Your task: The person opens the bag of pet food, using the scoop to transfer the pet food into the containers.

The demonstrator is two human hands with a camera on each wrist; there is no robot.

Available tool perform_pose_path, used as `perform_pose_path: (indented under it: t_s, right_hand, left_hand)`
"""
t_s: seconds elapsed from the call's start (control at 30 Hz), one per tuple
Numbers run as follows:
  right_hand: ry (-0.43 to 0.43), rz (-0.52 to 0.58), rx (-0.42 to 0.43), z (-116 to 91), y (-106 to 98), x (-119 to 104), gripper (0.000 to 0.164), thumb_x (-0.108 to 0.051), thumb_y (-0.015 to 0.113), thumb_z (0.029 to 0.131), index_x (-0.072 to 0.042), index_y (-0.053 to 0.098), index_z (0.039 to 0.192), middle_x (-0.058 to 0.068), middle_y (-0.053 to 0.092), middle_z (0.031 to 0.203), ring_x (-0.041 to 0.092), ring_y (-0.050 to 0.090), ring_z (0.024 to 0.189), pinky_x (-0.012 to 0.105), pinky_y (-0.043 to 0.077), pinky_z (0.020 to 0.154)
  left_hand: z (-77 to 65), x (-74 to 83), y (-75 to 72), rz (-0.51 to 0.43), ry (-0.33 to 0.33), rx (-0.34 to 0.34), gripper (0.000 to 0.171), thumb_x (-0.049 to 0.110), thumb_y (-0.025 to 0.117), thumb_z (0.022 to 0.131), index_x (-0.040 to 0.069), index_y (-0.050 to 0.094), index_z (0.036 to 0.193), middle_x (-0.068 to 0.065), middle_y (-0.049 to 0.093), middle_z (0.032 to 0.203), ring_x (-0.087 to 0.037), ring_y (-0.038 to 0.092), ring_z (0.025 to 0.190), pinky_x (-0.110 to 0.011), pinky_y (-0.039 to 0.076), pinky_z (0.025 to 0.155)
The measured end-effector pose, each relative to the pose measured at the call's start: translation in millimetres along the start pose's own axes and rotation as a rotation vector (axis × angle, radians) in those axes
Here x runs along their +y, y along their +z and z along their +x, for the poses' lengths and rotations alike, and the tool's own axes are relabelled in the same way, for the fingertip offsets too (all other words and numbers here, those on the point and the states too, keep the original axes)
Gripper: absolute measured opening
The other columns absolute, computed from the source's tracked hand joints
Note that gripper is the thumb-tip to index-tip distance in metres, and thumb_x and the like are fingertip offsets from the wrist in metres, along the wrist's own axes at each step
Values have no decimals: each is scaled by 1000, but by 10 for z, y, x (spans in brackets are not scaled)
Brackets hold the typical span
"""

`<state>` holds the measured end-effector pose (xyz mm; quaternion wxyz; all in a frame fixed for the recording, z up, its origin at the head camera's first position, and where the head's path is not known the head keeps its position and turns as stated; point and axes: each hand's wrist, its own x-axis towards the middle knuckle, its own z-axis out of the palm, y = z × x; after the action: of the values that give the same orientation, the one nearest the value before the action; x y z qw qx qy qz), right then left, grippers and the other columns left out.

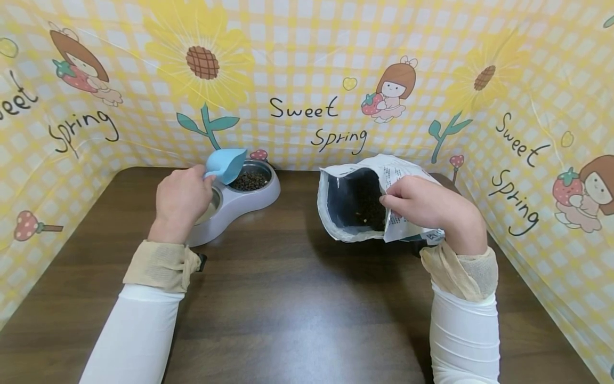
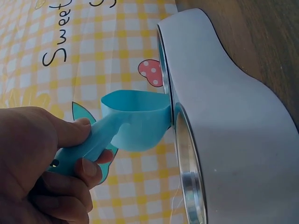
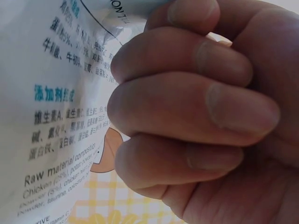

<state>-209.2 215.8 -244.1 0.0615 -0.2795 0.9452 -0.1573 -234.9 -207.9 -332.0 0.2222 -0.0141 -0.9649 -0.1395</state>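
Note:
My left hand (image 1: pixel 182 194) grips the handle of a light blue scoop (image 1: pixel 226 164), tilted over a pet bowl stand. In the left wrist view the scoop's cup (image 2: pixel 140 121) overlaps the stand's rim. Dark kibble (image 1: pixel 249 181) lies in the stand's far metal bowl; the near bowl (image 1: pixel 211 205) is partly hidden by the hand. On the right, my right hand (image 1: pixel 417 200) pinches the edge of an open white food bag (image 1: pixel 412 165). Its silver-lined mouth (image 1: pixel 340 197) faces left, and dark kibble shows inside. Printed text (image 3: pixel 60 121) covers the bag's side in the right wrist view.
The white double bowl stand (image 1: pixel 240 205) is at the back left of the dark wooden table (image 1: pixel 288 298). A yellow checked cloth (image 1: pixel 297 64) with printed flowers and figures rises behind the table and along both sides.

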Motion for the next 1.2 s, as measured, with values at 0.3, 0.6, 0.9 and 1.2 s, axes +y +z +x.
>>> perform_pose_path:
  t_s: [0.3, 0.6, 0.9, 1.2]
  right_hand:
    - [-9, 2, 0, 11, 10, 21, 47, -12, 47, 97, -16, 40, 51, -8, 29, 49, 9, 31, 43, 27, 31, 46]
    - [-2, -7, 3, 8, 1, 9, 48, -15, 49, 98, -16, 40, 51, -9, 29, 49, 9, 32, 44, 27, 32, 47]
    - [12, 2, -6, 2, -3, 14, 49, -20, 51, 100, -15, 42, 52, -8, 31, 49, 10, 34, 44, 27, 33, 48]
    - [11, -2, 2, -6, -17, 10, 50, -21, 52, 100, -15, 42, 52, -8, 30, 49, 10, 33, 44, 28, 34, 48]
  left_hand:
    - [5, -7, -6, -1, -6, -10, 24, 19, 60, 96, -2, 63, 86, -27, 65, 73, -48, 61, 68, -59, 45, 50]
    - [15, -14, -12, -1, -19, -3, 25, 20, 59, 96, -2, 62, 86, -27, 65, 74, -49, 61, 68, -60, 44, 49]
    - [26, -10, -69, -22, -31, -19, 25, 22, 57, 98, -2, 63, 90, -28, 66, 77, -49, 61, 68, -60, 44, 49]
    - [48, 25, -172, -93, -76, -98, 36, 30, 51, 102, -1, 66, 114, -28, 68, 97, -47, 59, 83, -59, 45, 61]
